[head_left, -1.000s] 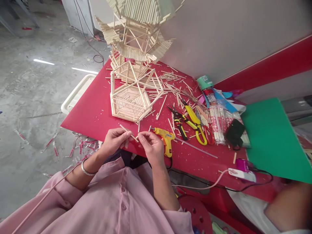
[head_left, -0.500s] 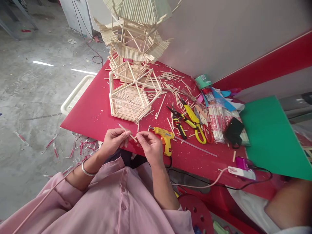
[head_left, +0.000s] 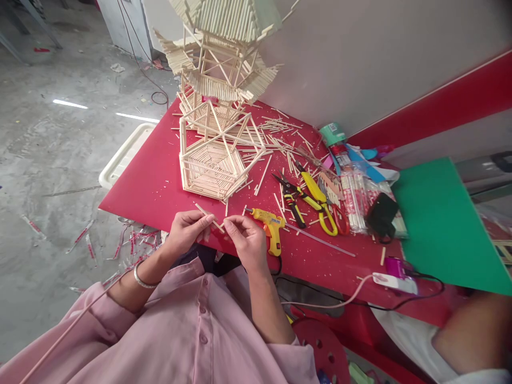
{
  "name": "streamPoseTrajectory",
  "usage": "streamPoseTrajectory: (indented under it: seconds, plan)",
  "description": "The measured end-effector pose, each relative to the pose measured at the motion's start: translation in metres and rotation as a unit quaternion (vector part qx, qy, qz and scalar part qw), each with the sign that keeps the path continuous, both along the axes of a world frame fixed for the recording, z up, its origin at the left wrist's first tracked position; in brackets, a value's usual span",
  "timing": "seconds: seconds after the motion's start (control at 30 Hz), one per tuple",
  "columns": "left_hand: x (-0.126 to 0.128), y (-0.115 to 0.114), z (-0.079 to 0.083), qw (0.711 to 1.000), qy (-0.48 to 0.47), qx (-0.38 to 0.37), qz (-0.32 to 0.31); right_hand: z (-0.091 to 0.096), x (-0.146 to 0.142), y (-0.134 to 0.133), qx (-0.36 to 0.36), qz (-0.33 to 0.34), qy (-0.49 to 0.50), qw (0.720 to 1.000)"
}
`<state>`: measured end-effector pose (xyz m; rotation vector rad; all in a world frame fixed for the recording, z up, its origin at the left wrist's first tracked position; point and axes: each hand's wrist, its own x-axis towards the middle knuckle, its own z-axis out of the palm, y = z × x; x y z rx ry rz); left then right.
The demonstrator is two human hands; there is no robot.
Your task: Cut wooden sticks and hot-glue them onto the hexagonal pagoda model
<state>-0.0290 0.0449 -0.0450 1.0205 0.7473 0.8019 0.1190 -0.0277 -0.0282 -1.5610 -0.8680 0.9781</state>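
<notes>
My left hand (head_left: 186, 230) is closed, pinching a short thin wooden stick (head_left: 202, 208) between thumb and fingers above the table's front edge. At the stick's right end, the thumb and fingertips of my right hand (head_left: 247, 239) are pinched together on it. Just beyond my hands stands a hexagonal frame of wooden sticks (head_left: 222, 133) with a slatted floor. A yellow glue gun (head_left: 272, 226) lies on the table beside my right hand, its nozzle pointing left. Behind the frame rises a tiered stick pagoda (head_left: 224, 80) with slatted roofs.
Loose sticks (head_left: 278, 125), pliers (head_left: 294, 200), yellow-handled scissors (head_left: 320, 200) and packaged sticks (head_left: 356, 197) cover the right of the red table (head_left: 148, 181). A green board (head_left: 444, 224) and a white power strip (head_left: 394, 282) lie farther right. Another person's arm (head_left: 472, 336) shows at lower right.
</notes>
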Motion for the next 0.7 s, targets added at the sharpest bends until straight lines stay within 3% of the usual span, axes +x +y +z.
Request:
streamPoseTrajectory:
  seconds: [0.7]
  plan:
    - [-0.0006, -0.0002, -0.0005, 1.0, 0.001, 0.013, 0.001, 0.0013, -0.0008, 0.0, -0.001, 0.001, 0.003, 1.0]
